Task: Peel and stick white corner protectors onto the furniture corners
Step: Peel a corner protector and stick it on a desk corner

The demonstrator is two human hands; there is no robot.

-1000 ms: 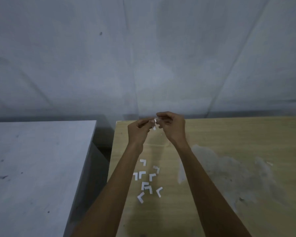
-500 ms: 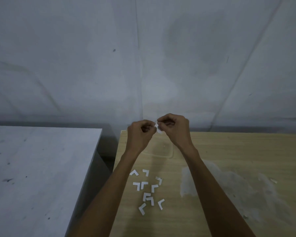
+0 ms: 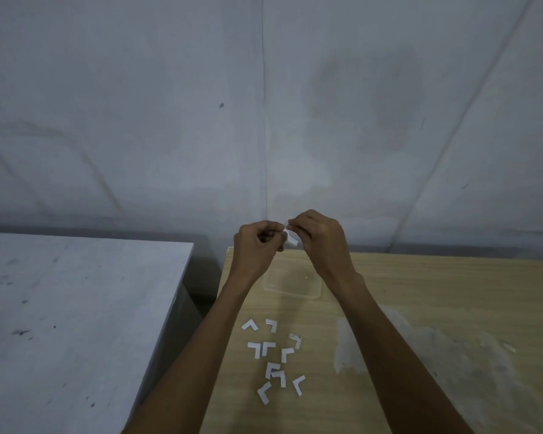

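A person's left hand [image 3: 256, 245] and right hand [image 3: 318, 242] meet in the air over the far left edge of a light wooden desk [image 3: 436, 292]. Both have their fingers curled, and their fingertips pinch a small white corner protector [image 3: 290, 239] between them. On the desk below the hands lies a shallow clear plastic tray [image 3: 292, 296]. Nearer, between the forearms, loose white L-shaped protectors [image 3: 268, 344] lie scattered, some overlapping. A pale smeared patch [image 3: 389, 346] marks the wood to the right. A grey scuffed desk [image 3: 76, 308] stands apart on the left, before a grey wall [image 3: 170, 120].
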